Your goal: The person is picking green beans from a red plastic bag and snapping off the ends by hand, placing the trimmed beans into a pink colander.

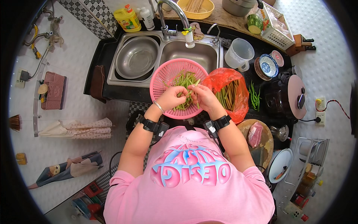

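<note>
A pink plastic colander (158,75) stands at the sink's front edge, holding a heap of cut green vegetable stems (183,79). Above the heap, my left hand (174,98) and my right hand (205,99) come close together. My right thumb and fingers pinch a green stem (197,83). The left fingers are curled around a stem piece, largely hidden by the hand itself. Just right of the colander lies an open red plastic bag (240,103) with long, uncut green-brown stems (228,96) inside.
Behind the colander is a double steel sink (193,53) with a steel basin (137,57) and a tall faucet (184,16). Rightward are a plastic jug (239,53), green chilies (254,96), bowls (268,65) and an electric pressure cooker (279,96). Raw meat (255,134) rests on a round cutting board (265,151).
</note>
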The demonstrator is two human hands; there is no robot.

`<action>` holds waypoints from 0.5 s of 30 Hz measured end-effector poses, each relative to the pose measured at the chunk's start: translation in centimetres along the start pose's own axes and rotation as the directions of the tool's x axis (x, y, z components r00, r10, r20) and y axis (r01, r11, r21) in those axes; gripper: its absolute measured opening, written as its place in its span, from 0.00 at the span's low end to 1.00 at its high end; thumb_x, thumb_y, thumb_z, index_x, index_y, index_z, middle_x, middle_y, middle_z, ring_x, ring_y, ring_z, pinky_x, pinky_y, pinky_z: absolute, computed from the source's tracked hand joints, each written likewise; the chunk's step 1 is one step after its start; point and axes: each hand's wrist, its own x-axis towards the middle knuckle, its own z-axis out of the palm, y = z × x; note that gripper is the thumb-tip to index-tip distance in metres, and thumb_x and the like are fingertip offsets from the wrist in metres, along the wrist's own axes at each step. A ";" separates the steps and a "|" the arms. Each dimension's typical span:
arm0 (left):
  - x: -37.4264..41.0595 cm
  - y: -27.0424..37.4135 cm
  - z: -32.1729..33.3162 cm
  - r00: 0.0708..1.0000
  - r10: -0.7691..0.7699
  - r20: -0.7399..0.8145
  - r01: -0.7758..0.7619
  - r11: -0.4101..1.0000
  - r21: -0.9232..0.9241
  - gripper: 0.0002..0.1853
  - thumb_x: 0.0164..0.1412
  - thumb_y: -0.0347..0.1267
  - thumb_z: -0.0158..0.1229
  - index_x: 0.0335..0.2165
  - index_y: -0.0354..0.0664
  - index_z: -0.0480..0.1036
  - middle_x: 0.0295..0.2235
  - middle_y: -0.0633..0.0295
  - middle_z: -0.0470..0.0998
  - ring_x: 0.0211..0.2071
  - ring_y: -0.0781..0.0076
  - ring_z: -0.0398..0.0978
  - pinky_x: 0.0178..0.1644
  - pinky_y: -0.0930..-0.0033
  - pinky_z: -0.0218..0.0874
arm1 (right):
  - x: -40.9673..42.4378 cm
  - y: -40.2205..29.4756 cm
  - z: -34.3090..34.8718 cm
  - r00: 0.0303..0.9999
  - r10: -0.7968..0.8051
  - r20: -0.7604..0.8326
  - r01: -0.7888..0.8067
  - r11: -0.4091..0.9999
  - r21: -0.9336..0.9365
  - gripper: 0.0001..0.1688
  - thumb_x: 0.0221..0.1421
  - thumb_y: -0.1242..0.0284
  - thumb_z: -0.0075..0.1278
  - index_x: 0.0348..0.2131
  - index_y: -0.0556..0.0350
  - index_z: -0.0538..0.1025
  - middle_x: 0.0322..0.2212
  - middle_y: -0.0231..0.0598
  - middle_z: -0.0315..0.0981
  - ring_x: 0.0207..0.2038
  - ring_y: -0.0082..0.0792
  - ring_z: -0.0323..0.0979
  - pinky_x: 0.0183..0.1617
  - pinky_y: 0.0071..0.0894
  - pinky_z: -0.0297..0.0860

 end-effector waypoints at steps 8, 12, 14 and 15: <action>0.4 -0.5 0.5 0.992 -0.009 -0.124 0.004 0.999 -0.042 0.05 0.56 0.27 0.54 0.31 0.35 0.70 0.26 0.71 0.71 0.28 0.87 0.66 0.32 0.82 0.60 | 0.0 0.0 0.4 0.996 -0.089 0.012 0.089 0.991 -0.095 0.06 0.52 0.73 0.52 0.26 0.55 0.70 0.18 0.24 0.65 0.16 0.13 0.56 0.17 0.12 0.51; 0.5 -0.3 0.4 0.989 0.007 -0.150 -0.015 0.999 -0.051 0.05 0.56 0.27 0.54 0.31 0.35 0.71 0.28 0.69 0.73 0.30 0.86 0.68 0.35 0.81 0.61 | 0.0 0.0 0.2 0.993 -0.117 -0.007 0.116 0.990 -0.078 0.05 0.51 0.74 0.52 0.26 0.56 0.71 0.18 0.24 0.65 0.16 0.13 0.57 0.18 0.13 0.51; 0.4 -0.1 0.5 0.985 0.002 -0.172 -0.010 0.999 -0.043 0.05 0.56 0.27 0.55 0.31 0.35 0.71 0.28 0.69 0.73 0.30 0.85 0.68 0.35 0.81 0.61 | 0.0 0.1 0.2 0.991 -0.135 -0.018 0.132 0.987 -0.091 0.05 0.51 0.75 0.53 0.26 0.56 0.71 0.18 0.23 0.65 0.17 0.13 0.57 0.18 0.13 0.52; 0.5 -0.1 0.6 0.981 0.004 -0.196 -0.012 0.999 -0.038 0.05 0.56 0.28 0.55 0.31 0.35 0.71 0.28 0.69 0.73 0.30 0.85 0.68 0.35 0.81 0.61 | 0.0 0.2 0.2 0.988 -0.151 -0.020 0.148 0.983 -0.109 0.05 0.51 0.74 0.53 0.25 0.57 0.72 0.18 0.23 0.65 0.17 0.13 0.58 0.19 0.13 0.53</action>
